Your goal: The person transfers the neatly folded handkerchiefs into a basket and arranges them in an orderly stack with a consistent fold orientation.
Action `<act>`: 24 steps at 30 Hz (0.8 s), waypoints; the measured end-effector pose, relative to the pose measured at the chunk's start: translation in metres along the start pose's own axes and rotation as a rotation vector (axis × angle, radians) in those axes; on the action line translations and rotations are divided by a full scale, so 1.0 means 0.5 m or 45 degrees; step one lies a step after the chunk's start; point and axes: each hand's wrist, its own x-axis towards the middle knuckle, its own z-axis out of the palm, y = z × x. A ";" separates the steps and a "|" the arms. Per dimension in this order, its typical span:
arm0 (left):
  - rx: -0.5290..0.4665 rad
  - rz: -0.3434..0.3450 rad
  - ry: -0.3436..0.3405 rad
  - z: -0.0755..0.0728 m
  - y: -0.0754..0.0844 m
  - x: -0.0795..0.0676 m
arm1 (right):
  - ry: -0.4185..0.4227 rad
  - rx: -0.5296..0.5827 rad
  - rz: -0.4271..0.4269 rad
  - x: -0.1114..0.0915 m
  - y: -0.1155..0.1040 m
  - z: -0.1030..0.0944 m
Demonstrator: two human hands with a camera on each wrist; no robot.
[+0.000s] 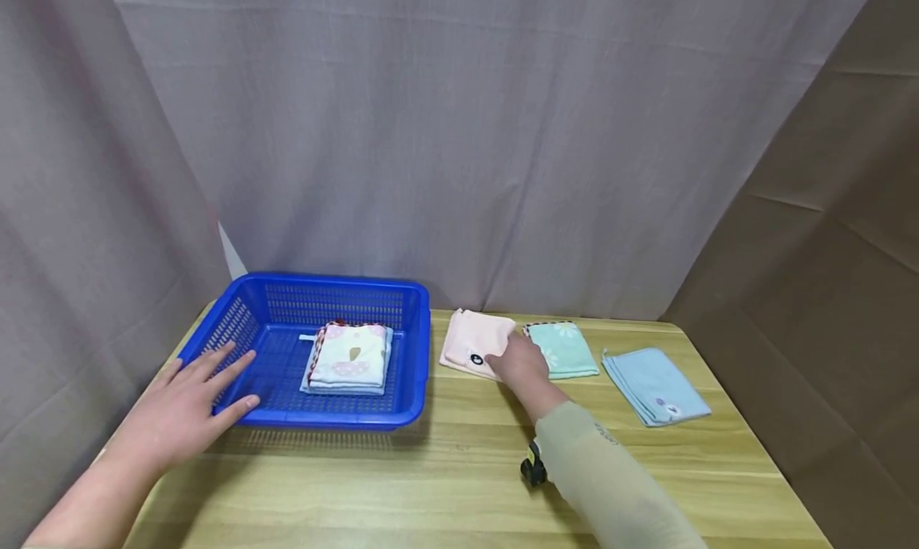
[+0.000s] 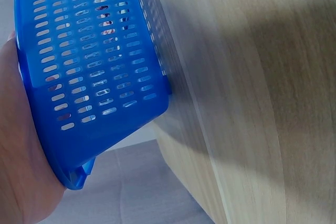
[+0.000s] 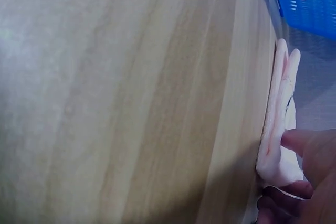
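Note:
My right hand (image 1: pixel 520 365) is at the right edge of a folded pink towel (image 1: pixel 474 337) on the table. In the right wrist view the thumb (image 3: pixel 296 141) lies on the towel's top and other fingers curl at its edge, pinching it. My left hand (image 1: pixel 183 409) rests over the left front rim of a blue plastic basket (image 1: pixel 337 417), its fingers spread. Inside the basket lies a stack of folded towels, a white patterned towel (image 1: pixel 352 353) on top. A folded mint green towel (image 1: pixel 567 349) sits just right of my right hand, partly behind it.
A folded light blue towel (image 1: pixel 656 385) lies at the right of the wooden table (image 1: pixel 359 485). Grey curtain (image 1: pixel 431 134) hangs behind the table, and a brown covering (image 1: pixel 826 294) stands on the right. A black wrist device (image 1: pixel 533 465) hangs by the right sleeve.

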 end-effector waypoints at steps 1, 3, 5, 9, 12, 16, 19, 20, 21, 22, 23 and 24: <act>0.001 0.001 0.004 0.000 0.000 0.000 | -0.001 0.018 -0.006 0.001 0.000 0.000; 0.000 0.004 0.011 0.000 0.001 -0.001 | -0.004 0.058 -0.011 0.003 0.001 0.001; 0.003 0.009 0.019 0.000 0.001 -0.001 | -0.012 0.101 -0.016 0.005 0.001 0.002; 0.000 0.018 0.030 0.002 0.000 -0.001 | -0.037 0.183 -0.017 0.010 0.001 0.000; -0.010 0.016 0.030 0.004 -0.001 -0.001 | -0.054 0.204 -0.028 0.010 -0.001 -0.006; -0.018 0.011 0.027 0.005 -0.001 -0.002 | -0.086 0.214 -0.021 0.012 -0.001 -0.010; -0.019 0.007 0.027 0.006 -0.001 -0.002 | -0.106 0.232 -0.007 0.015 0.001 -0.009; -0.019 0.006 0.026 0.006 -0.001 -0.002 | -0.110 0.240 -0.002 0.015 0.001 -0.010; -0.019 0.005 0.027 0.006 -0.001 -0.002 | -0.114 0.251 0.001 0.015 0.002 -0.010; -0.017 0.005 0.026 0.006 -0.001 -0.002 | -0.115 0.260 0.003 0.016 0.002 -0.010; -0.016 0.005 0.027 0.006 -0.002 -0.002 | -0.116 0.281 0.006 0.016 0.003 -0.010; -0.015 0.006 0.029 0.006 -0.002 -0.001 | -0.118 0.302 0.012 0.016 0.003 -0.010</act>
